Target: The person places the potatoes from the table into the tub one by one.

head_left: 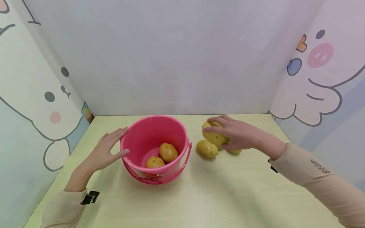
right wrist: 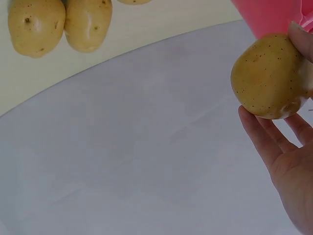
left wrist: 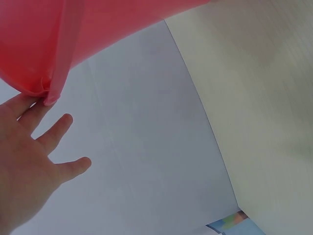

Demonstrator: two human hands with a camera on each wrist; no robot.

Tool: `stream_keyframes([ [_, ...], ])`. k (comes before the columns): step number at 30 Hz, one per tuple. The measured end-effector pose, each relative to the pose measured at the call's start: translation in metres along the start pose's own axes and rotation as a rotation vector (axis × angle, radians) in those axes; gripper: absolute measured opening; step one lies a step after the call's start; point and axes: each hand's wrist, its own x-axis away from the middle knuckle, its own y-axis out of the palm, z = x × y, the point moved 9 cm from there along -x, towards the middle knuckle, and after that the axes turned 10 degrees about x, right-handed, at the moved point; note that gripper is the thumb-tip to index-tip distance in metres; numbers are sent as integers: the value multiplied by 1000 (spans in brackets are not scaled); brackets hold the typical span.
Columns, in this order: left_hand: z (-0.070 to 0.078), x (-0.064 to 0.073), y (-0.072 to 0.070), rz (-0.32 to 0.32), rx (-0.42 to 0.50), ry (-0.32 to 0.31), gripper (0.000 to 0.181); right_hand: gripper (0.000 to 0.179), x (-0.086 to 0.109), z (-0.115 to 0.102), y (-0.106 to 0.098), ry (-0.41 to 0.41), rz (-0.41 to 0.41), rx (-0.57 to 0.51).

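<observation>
A pink bucket (head_left: 145, 134) stands on the table, its handle (head_left: 186, 161) hanging down at the front. Inside lie two potatoes, a rounder potato (head_left: 168, 152) and one nearer potato (head_left: 155, 162). My left hand (head_left: 106, 152) rests against the left of the rim, fingers stretched out and thumb over the edge. To the bucket's right, my right hand (head_left: 239, 135) grips a potato (right wrist: 269, 76) between thumb and fingers, held above other potatoes. Below it on the table are a potato (head_left: 207, 148) and another potato (head_left: 235, 151), partly hidden by the hand.
The pale yellow table (head_left: 199, 196) is bounded by a plain grey back wall (head_left: 182, 63). Side panels with cartoon animals, a left panel (head_left: 31, 95) and a right panel (head_left: 330, 88), enclose it.
</observation>
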Motion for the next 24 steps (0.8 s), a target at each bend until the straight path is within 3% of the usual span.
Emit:
stream_keyframes([
  [24, -1, -1, 0, 0, -4, 22, 73, 67, -40, -14, -37, -43, -24, 35],
])
